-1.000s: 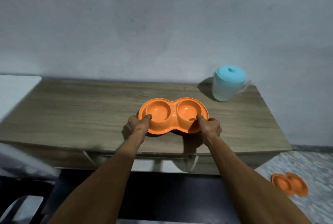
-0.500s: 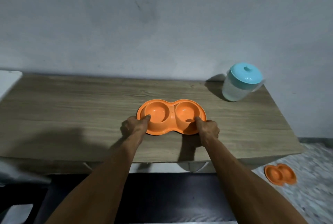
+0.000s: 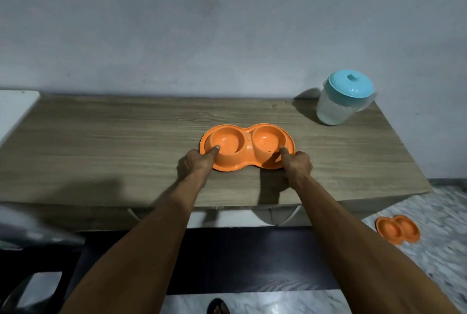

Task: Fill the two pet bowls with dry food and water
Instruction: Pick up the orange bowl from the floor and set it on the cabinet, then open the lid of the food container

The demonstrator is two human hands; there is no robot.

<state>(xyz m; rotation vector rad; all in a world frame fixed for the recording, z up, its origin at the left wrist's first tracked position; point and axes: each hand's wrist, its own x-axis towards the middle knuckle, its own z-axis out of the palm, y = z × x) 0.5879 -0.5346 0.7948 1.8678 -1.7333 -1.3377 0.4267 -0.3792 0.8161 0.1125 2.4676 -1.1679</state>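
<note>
Surface (image 3: 126,149): wood-grain. The double bowl (image 3: 249,162) lies about midway along it, nearer the front edge. The lidded pitcher (image 3: 338,106) stands well apart at back right.

Judged step: squaring the bowl up for filling. Keep it flat, move both ends together, and stay off the front edge.

Left hand (image 3: 197,164) and right hand (image 3: 299,164) each grip the near rim, fingers (image 3: 214,149) curled, thumbs inside.

Bowl: orange plastic, two joined round wells, apparently empty.

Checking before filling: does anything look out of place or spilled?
A second orange bowl lies on the floor right of the table, away from the double bowl held on the table. Nothing looks spilled.
</note>
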